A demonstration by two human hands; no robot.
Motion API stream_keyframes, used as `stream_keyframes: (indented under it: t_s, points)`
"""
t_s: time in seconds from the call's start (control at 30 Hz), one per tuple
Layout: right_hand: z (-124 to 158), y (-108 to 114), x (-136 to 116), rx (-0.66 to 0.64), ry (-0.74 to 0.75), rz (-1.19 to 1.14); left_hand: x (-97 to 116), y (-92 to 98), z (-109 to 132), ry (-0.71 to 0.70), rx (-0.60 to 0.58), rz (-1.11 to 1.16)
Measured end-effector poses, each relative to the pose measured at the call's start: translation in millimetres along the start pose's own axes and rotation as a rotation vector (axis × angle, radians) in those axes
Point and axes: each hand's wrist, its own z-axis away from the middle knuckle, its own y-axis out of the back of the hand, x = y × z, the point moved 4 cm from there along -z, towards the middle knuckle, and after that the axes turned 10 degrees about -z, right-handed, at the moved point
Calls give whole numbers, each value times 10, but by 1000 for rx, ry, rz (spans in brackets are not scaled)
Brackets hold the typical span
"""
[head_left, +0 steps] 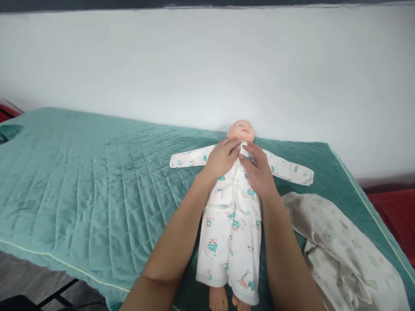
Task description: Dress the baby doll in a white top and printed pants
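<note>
A baby doll (244, 130) lies on its back, head toward the wall, its bare feet at the lower edge of the view. It wears a white printed long-sleeved top (223, 194) and matching trousers (214, 246), with the sleeves spread to both sides. My left hand (223, 157) rests on the upper chest, its fingers at the collar. Across from it, my right hand (256, 166) has thumb and fingers at the front opening near the neck. Both hands' fingertips are on the top's fabric near the collar; a button shows lower on the chest.
A green quilted cover (97, 181) lies under the doll. At the lower right is a crumpled, pale printed cloth (350, 255). A white wall (207, 65) stands behind. Something red (394, 216) shows beyond the right edge, and dark floor (29, 276) at lower left.
</note>
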Motion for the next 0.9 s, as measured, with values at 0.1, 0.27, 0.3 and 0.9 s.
stream_keyframes:
  t_s: [0.1,0.27,0.3,0.9]
  points:
    - [-7,3,6,-9,-46,-29,-13,-1,-71,19,9,34]
    - [-13,4,-26,-13,-58,-6,-27,-10,-137,24,0,121]
    - [-15,3,-26,-16,-61,-3,-26,-11,-153,28,-5,133]
    - [-20,-2,-82,-80,-90,35,-83,-59,-225,169,-47,376]
